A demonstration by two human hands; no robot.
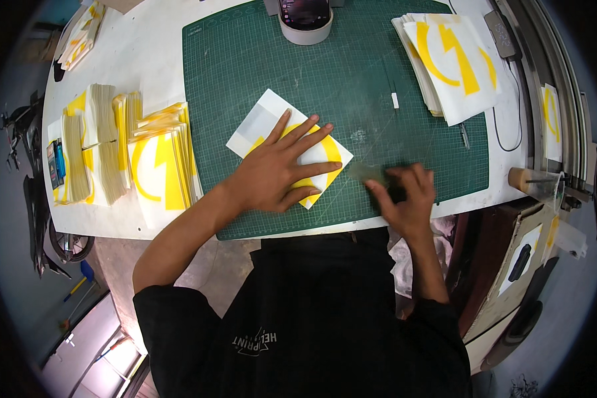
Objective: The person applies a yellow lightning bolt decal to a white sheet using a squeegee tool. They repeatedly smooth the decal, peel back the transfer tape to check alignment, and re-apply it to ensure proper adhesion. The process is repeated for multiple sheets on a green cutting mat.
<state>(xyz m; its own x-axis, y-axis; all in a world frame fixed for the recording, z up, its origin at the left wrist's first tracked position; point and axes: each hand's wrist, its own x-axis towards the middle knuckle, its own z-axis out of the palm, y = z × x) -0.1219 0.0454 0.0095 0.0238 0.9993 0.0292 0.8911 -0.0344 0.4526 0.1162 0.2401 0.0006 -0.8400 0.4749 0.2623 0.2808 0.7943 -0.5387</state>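
My left hand (275, 169) lies flat with spread fingers on a white sheet with yellow print (262, 123). The sheet sits at a slant on the green cutting mat (245, 66), and my palm covers part of it. Just right of the sheet, low over the mat, is my right hand (408, 199), blurred by motion. Its fingers are curled in toward the thumb. A hazy, see-through smear (371, 171) shows at its fingertips; what it is I cannot make out.
Stacks of folded yellow-and-white sheets (162, 162) stand at the left; another stack (448, 66) lies at the far right. A phone (304, 13) rests in a holder at the back. A small white piece (395, 101) and a pen-like tool (465, 136) lie on the mat. A clear cup (544, 186) hangs beyond the right edge.
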